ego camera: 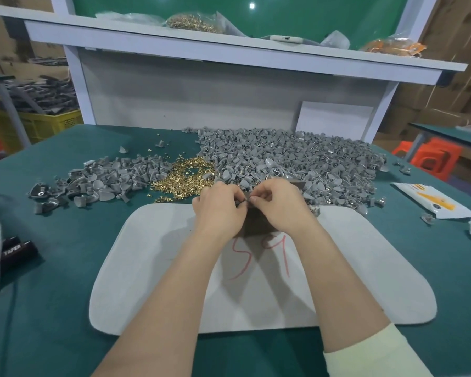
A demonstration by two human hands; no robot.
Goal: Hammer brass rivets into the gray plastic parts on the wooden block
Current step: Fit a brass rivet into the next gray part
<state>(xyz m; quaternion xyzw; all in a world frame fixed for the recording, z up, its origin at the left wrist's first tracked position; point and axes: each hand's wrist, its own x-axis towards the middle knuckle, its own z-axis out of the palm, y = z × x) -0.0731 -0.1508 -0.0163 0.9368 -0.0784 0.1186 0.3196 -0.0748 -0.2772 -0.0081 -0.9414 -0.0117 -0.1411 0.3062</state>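
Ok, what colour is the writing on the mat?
Red writing, scrawled by hand on the pale grey mat, clearest in the head view.

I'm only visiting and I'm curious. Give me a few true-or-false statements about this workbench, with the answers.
1. The brass rivets lie loose between two heaps of gray plastic parts. True.
2. The right hand holds a hammer. False: no hammer is in view. The right hand and the left hand both pinch a small piece over the wooden block. It is too small to tell what the piece is.
3. The gray mat bears red handwriting. True.
4. The bigger heap of gray parts is on the person's left. False: the right heap is far bigger than the left heap.
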